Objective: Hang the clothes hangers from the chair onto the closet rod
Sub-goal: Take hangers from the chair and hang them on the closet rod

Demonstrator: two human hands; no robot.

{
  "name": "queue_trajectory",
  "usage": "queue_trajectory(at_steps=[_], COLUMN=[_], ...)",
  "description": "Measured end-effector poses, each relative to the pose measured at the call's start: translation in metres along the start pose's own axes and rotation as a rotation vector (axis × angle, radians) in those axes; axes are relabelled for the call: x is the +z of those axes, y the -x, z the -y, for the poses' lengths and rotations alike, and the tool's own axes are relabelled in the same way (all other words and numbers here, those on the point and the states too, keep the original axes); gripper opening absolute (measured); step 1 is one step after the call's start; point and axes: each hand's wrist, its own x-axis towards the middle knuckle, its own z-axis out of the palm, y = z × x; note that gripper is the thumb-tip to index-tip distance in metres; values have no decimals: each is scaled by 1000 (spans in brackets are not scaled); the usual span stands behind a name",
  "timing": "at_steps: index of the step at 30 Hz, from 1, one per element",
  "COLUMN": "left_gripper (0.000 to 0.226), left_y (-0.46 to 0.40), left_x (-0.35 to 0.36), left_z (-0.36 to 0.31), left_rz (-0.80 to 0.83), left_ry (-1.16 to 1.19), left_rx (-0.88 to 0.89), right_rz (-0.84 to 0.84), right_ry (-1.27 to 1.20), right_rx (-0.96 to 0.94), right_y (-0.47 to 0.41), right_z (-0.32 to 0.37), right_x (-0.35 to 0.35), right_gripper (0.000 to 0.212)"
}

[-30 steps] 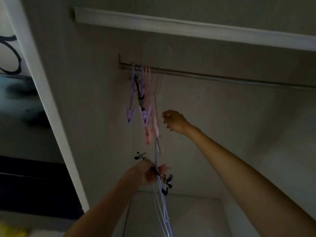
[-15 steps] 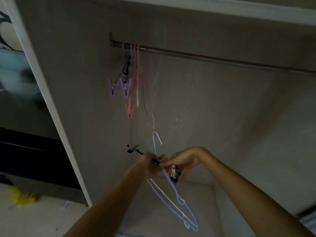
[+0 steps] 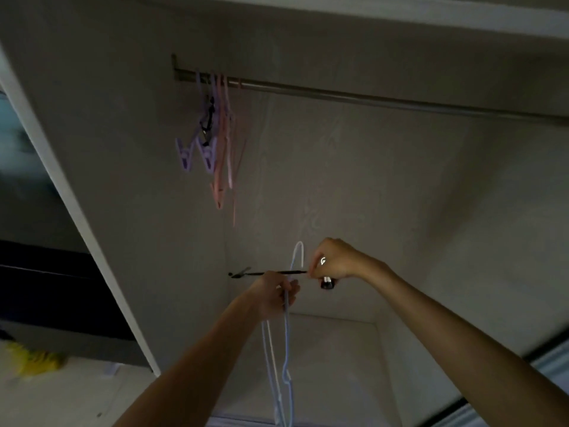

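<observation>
Inside the dim closet, a metal rod (image 3: pixel 369 98) runs across the top. Several purple and pink hangers (image 3: pixel 215 140) hang bunched at its left end. My left hand (image 3: pixel 275 295) is shut on a light blue wire hanger (image 3: pixel 288 349) that dangles below it, hook pointing up beside my fingers. My right hand (image 3: pixel 337 261) grips the right end of a black clip hanger (image 3: pixel 268 273), held level between both hands, with one clip hanging under my right hand. Both hands are well below the rod.
The closet's white door frame (image 3: pixel 77 217) slants down the left side. A shelf edge (image 3: pixel 400 16) sits above the rod. The closet floor (image 3: pixel 323 365) lies below. Something yellow (image 3: pixel 34 360) lies on the room floor outside at the lower left.
My right hand came down from the hung hangers to my left hand and took hold of the black clip hanger, drawing it to the right. The blue hanger swung to hang straighter.
</observation>
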Motion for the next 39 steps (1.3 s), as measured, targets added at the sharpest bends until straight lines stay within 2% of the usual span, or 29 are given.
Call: queue_trajectory(at_steps=[4, 7, 11, 14, 16, 18, 20, 24, 29, 33, 36, 39], left_gripper=[21, 19, 19, 19, 16, 28, 34, 33, 37, 24, 32, 25], left_y=[-10, -17, -19, -20, -22, -23, -23, -20, -30, -33, -36, -38], left_x=[3, 2, 5, 11, 16, 18, 19, 23, 16, 21, 22, 13], left_z=[8, 12, 15, 13, 12, 11, 12, 21, 25, 28, 34, 41], left_rz=[4, -21, -1, 28, 29, 7, 26, 124, 137, 139, 122, 27], left_ry=[-210, -330, -297, -222, -193, -231, -263, -312, -268, -192, -221, -303], left_rx=[-16, -8, 40, 75, 106, 149, 165, 156, 207, 305, 313, 280], right_rz=[-128, -69, -18, -2, 1, 2, 0, -4, 165, 367, 492, 591], right_ry=[-124, -331, -462, -500, -582, -683, -771, -946, -1208, -1328, -1508, -1690], right_rx=[-21, -65, -103, -48, 21, 78, 106, 144, 259, 409, 382, 270], right_y=[5, 16, 32, 36, 38, 40, 40, 34, 27, 26, 27, 33], right_z=[-25, -32, -36, -43, -49, -56, -59, -50, -36, -28, -25, -37], right_x=[-1, -5, -14, -22, -24, -23, -18, 1, 16, 26, 29, 23], right_gripper=[14, 5, 8, 3, 14, 20, 18, 10, 11, 19, 21, 11])
